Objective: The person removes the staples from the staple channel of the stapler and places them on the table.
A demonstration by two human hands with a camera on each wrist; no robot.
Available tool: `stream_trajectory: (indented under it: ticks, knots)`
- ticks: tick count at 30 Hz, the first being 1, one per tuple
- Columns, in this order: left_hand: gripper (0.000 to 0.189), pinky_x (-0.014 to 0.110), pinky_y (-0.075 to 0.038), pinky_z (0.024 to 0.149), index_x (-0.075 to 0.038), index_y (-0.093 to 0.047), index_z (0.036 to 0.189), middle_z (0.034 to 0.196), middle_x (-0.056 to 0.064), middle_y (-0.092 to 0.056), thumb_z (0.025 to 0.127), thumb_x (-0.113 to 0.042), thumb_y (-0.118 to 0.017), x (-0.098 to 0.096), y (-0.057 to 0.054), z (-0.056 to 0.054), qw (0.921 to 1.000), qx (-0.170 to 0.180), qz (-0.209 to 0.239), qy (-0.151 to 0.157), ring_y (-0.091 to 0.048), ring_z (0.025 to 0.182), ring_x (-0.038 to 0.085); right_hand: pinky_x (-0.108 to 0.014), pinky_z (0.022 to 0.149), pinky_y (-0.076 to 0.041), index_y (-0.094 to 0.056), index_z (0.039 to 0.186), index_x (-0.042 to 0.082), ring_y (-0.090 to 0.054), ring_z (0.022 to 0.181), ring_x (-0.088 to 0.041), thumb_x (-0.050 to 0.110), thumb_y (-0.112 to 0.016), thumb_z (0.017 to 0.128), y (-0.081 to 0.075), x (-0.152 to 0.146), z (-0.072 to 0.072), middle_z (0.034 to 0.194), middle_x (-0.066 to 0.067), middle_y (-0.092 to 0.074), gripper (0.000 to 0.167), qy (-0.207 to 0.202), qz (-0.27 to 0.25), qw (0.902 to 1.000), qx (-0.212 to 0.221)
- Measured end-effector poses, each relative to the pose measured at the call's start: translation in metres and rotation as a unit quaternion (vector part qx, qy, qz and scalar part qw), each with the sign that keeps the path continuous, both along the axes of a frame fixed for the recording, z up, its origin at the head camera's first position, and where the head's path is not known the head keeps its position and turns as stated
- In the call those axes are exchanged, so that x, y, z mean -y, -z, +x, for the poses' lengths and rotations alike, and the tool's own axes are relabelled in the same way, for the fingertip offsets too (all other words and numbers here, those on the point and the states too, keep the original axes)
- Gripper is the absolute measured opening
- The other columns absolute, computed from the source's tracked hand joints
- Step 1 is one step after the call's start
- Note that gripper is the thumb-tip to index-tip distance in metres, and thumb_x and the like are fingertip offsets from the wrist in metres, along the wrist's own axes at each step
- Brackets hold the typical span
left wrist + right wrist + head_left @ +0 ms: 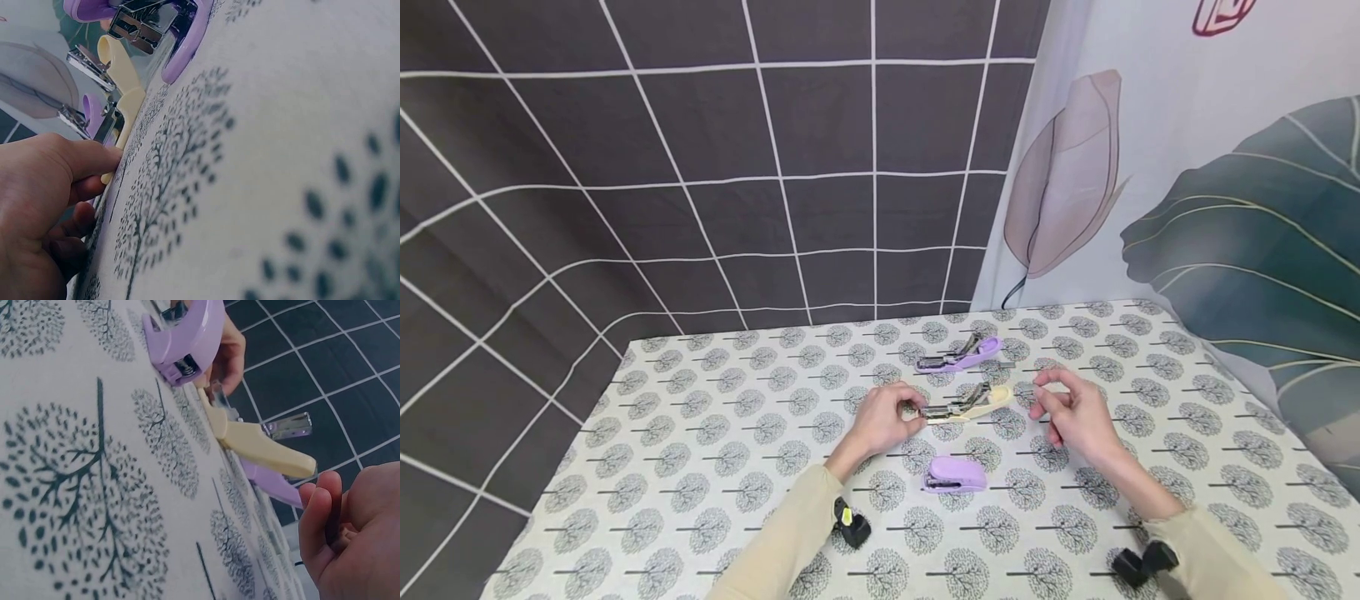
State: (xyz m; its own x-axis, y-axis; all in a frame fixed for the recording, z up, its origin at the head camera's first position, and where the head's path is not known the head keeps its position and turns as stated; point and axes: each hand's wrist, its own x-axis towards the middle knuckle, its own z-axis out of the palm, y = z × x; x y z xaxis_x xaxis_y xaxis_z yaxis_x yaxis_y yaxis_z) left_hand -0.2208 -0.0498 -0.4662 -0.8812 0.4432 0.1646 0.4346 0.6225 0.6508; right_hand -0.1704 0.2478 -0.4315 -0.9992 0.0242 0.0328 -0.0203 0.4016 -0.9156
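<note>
Head view: I see the left hand (882,417) pinching the left end of the unfolded yellow stapler (981,407), between a far purple stapler (972,359) and a near purple stapler (961,472); right of it, the right hand (1078,418), loosely bent, holds nothing.

From the grip of the left hand (883,418), the middle stapler (967,409) extends right — the right hand (1075,412) just beyond. Right of the grip, the far stapler (962,360) lies behind, the near stapler (955,475) before — all three on the tablecloth (700,467).
</note>
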Motion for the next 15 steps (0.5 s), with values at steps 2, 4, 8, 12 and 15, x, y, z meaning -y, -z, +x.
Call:
stream_trajectory:
  ticks: [2, 4, 8, 12, 15]
  knots:
    - [0.025, 0.026, -0.040, 0.065, -0.014, -0.075, 0.104, 0.094, -0.008, -0.068, 0.081, -0.016, -0.082, 0.000, 0.000, 0.000, 1.0000, -0.001, 0.000, 0.000, -0.047, 0.063, 0.004, -0.034, 0.040, -0.049, -0.052, 0.123, -0.003, -0.054, 0.044, -0.018, 0.005, -0.054, 0.101, 0.003, -0.002, 0.000, 0.079, -0.019, -0.067, 0.023, 0.000, 0.004, 1.0000, 0.006]
    - [0.024, 0.026, -0.040, 0.065, -0.014, -0.075, 0.104, 0.094, -0.008, -0.067, 0.081, -0.016, -0.082, 0.000, 0.000, 0.000, 1.0000, -0.002, 0.000, 0.001, -0.047, 0.063, 0.004, -0.034, 0.040, -0.049, -0.052, 0.122, -0.003, -0.053, 0.043, -0.018, 0.004, -0.054, 0.101, 0.006, -0.003, 0.001, 0.079, -0.018, -0.067, 0.022, 0.000, 0.003, 0.9999, 0.015]
    - [0.024, 0.026, -0.040, 0.064, -0.014, -0.075, 0.104, 0.094, -0.008, -0.067, 0.081, -0.016, -0.083, -0.001, 0.000, 0.000, 1.0000, 0.001, 0.001, 0.001, -0.047, 0.063, 0.004, -0.033, 0.039, -0.047, -0.052, 0.121, -0.003, -0.052, 0.043, -0.017, 0.004, -0.054, 0.101, 0.012, -0.005, 0.001, 0.077, -0.016, -0.067, 0.021, -0.004, -0.001, 0.9996, 0.026]
    - [0.025, 0.026, -0.040, 0.064, -0.014, -0.075, 0.104, 0.095, -0.008, -0.068, 0.081, -0.016, -0.083, 0.000, 0.000, 0.000, 1.0000, 0.002, 0.003, 0.000, -0.047, 0.062, 0.004, -0.032, 0.038, -0.046, -0.054, 0.120, -0.003, -0.051, 0.042, -0.016, 0.003, -0.054, 0.100, 0.017, -0.005, 0.002, 0.075, -0.013, -0.067, 0.020, -0.012, 0.011, 0.9993, 0.032]
    - [0.024, 0.026, -0.040, 0.064, -0.014, -0.075, 0.104, 0.094, -0.008, -0.068, 0.081, -0.016, -0.083, 0.000, 0.000, 0.000, 1.0000, 0.002, 0.003, -0.001, -0.047, 0.062, 0.004, -0.032, 0.037, -0.046, -0.055, 0.118, -0.003, -0.050, 0.042, -0.016, 0.003, -0.056, 0.099, 0.020, -0.004, 0.002, 0.073, -0.011, -0.068, 0.020, -0.018, 0.028, 0.9988, 0.035]
